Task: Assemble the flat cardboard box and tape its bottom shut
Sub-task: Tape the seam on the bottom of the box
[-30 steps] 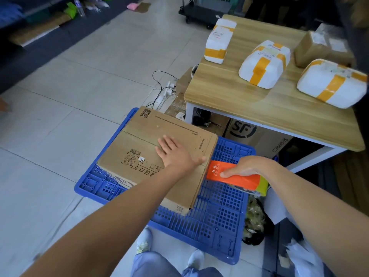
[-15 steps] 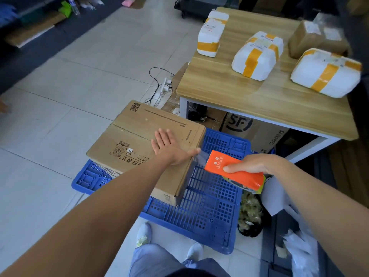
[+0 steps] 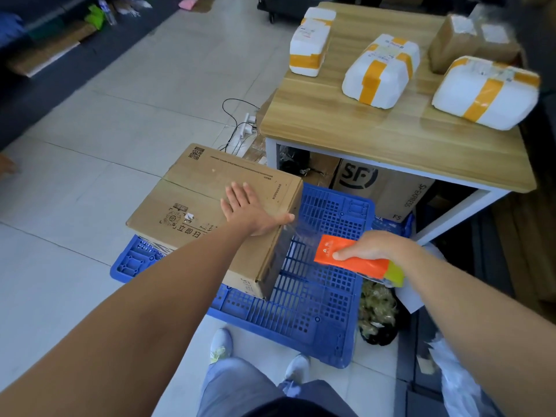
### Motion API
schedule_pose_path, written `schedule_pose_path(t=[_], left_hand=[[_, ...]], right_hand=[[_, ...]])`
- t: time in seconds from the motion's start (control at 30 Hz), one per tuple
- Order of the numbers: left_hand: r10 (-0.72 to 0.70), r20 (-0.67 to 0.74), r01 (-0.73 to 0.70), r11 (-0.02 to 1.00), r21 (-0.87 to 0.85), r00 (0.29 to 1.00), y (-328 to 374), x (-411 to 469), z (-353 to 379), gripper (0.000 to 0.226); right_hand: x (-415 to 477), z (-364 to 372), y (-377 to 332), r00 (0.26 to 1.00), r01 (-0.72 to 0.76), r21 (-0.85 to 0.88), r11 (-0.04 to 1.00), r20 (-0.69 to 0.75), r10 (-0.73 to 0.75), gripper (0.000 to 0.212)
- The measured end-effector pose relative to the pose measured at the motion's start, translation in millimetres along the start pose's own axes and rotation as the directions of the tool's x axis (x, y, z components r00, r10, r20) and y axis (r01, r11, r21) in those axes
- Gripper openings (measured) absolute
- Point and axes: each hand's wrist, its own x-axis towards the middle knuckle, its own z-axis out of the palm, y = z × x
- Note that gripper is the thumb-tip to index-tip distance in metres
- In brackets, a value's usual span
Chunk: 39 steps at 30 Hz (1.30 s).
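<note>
While the left hand (image 3: 249,210) lies flat and spread on the upturned face of the cardboard box (image 3: 210,179), thumb reaching to its right edge, the right hand (image 3: 370,246) grips the orange tape dispenser (image 3: 352,260), fingers curled over its top. A second ago that dispenser sat against the box's right edge. Now it is off the box and lower, out over the blue pallet (image 3: 325,311), and a band of clear tape (image 3: 304,233) stretches from the edge to the dispenser's mouth (faint, but it dulls the grid behind it). The box stands squared up on the pallet's left half, near the wooden table (image 3: 391,139), flap seam facing up. The strip along the seam looks laid, and the pull past the edge gives an overhang for the side wall. That tail is not yet pressed down or cut. Whether the tape grips the whole seam cannot be told.
</note>
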Motion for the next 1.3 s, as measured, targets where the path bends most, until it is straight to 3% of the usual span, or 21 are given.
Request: schedule_pose_path(t=[0.1,0.37,0.53,0.7,0.8,0.9,1.03,1.13,1.3], left_hand=[[-0.005,-0.032,0.005,1.000,-0.007,0.999,1.3,1.3,3.3,0.138],[0.007,-0.013,-0.007,1.000,-0.029,1.000,2.8,5.0,3.2,0.141],[0.065,-0.011,-0.066,0.996,-0.066,0.998,-4.0,8.8,-0.4,0.128],[0.081,-0.036,-0.085,0.992,-0.098,0.996,-1.6,9.4,2.4,0.127],[0.100,-0.071,-0.108,0.987,-0.115,0.992,-6.0,11.5,3.4,0.122],[0.116,-0.149,-0.143,0.972,-0.185,0.982,-17.1,16.5,-1.3,0.101],[0.111,-0.291,-0.185,0.953,-0.239,0.950,-34.0,19.6,-10.2,0.066],[0.149,-0.342,-0.241,0.939,-0.245,0.928,-42.8,20.7,-8.1,0.061],[0.187,-0.390,-0.291,0.930,-0.225,0.901,-49.3,28.5,-5.5,0.060]], right_hand=[[17.4,16.6,-27.2,1.000,-0.027,0.034,0.999,0.006,0.027,0.092],[51.2,16.0,-72.9,1.000,-0.021,-0.028,0.999,-0.021,0.021,0.092],[57.8,11.3,-82.6,0.999,-0.045,-0.127,0.991,-0.011,0.044,0.095],[56.9,33.2,-87.9,0.954,-0.120,-0.205,0.971,-0.296,0.055,0.056],[68.6,61.3,-84.8,0.952,-0.118,-0.020,0.993,-0.288,0.107,0.053],[81.0,71.7,-74.3,0.959,-0.102,0.196,0.975,-0.242,0.148,0.052],[114.5,79.9,-66.9,0.942,-0.112,0.253,0.961,-0.280,0.183,0.033],[147.1,93.6,-62.7,0.951,-0.113,0.240,0.964,-0.255,0.175,0.017],[195.4,132.5,-45.0,0.928,-0.136,0.358,0.924,-0.280,0.246,0.019]])
